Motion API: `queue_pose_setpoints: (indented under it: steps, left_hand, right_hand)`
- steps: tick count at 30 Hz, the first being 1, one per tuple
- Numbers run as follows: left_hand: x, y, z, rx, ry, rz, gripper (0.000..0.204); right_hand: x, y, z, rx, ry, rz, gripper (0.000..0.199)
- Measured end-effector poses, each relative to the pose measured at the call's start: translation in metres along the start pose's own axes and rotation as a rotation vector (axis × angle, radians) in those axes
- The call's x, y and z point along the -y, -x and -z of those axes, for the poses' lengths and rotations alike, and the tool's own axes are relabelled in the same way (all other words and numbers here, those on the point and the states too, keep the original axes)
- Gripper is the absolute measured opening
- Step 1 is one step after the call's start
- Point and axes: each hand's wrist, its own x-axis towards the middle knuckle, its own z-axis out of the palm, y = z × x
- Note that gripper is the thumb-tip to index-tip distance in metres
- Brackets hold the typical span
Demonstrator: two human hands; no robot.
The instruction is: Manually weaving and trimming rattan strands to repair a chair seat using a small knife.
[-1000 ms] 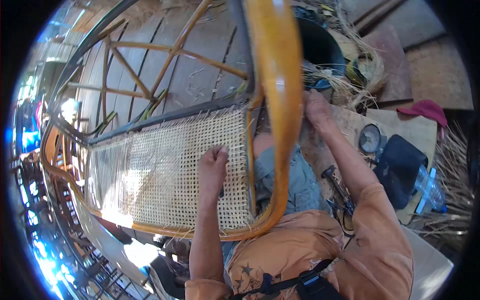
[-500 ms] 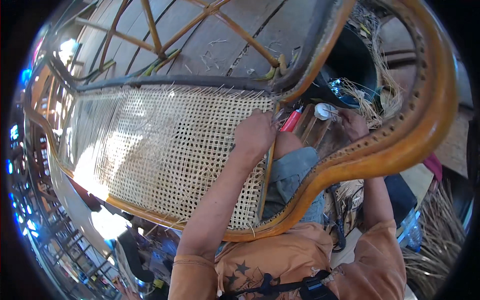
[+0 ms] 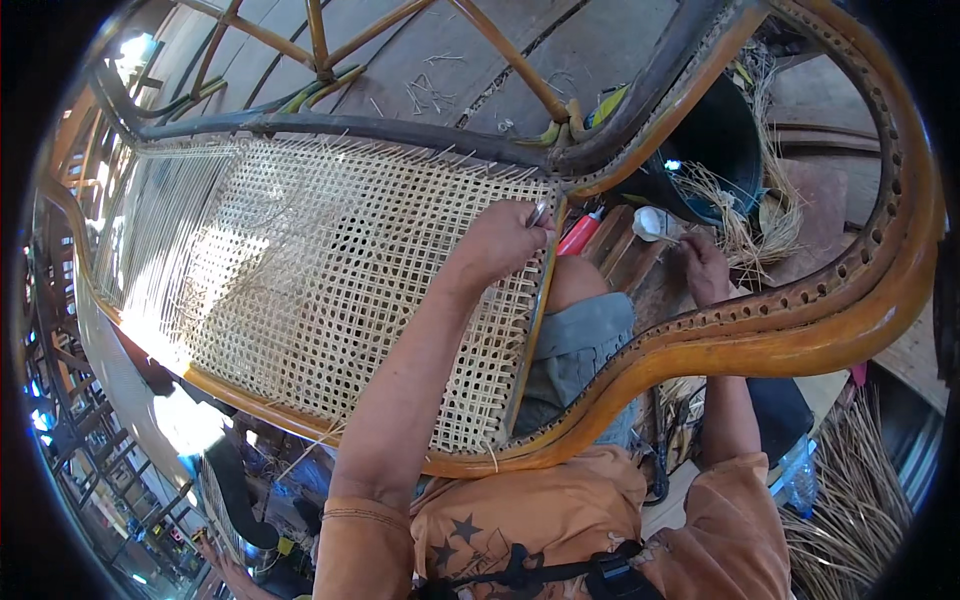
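Note:
My left hand (image 3: 500,238) is closed around a small shiny metal tool (image 3: 539,213), most of it hidden in the fist. The fist rests over the right edge of the woven cane panel (image 3: 330,270), which is stretched in a curved rattan frame (image 3: 700,352). On the far side of the frame's front rail, my right hand (image 3: 706,268) pinches a thin stick (image 3: 668,238). The stick's tip reaches into a small white cup (image 3: 650,223). A red tube (image 3: 580,236) lies between my left hand and the cup.
A dark bucket (image 3: 715,150) stands beyond the cup, with loose cane strips (image 3: 765,200) beside it. The curved rail with its row of holes rises around my right arm. A bundle of strips (image 3: 850,490) lies at lower right. Another person's hand (image 3: 225,565) shows at lower left.
The view has shifted slightly. My left fist has turned, so the metal tool now shows at its top. My right hand stays by the white cup, which looks more tilted.

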Motion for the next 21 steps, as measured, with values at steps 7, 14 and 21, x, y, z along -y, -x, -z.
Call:
queue_pose_setpoints:
  steps: [7,14,21]
  left_hand:
    - [0.001,-0.001,0.011,0.148,0.170,0.103,0.017]
    - [0.003,-0.004,0.011,0.186,0.215,0.101,0.018]
    - [-0.005,0.000,0.013,0.179,0.195,0.128,0.016]
  right_hand:
    - [0.088,0.003,-0.002,0.151,-0.986,-0.346,0.015]
    - [0.126,-0.011,-0.028,0.260,-0.985,-0.213,0.014]
    - [0.126,-0.014,-0.039,0.266,-1.040,-0.206,0.014]
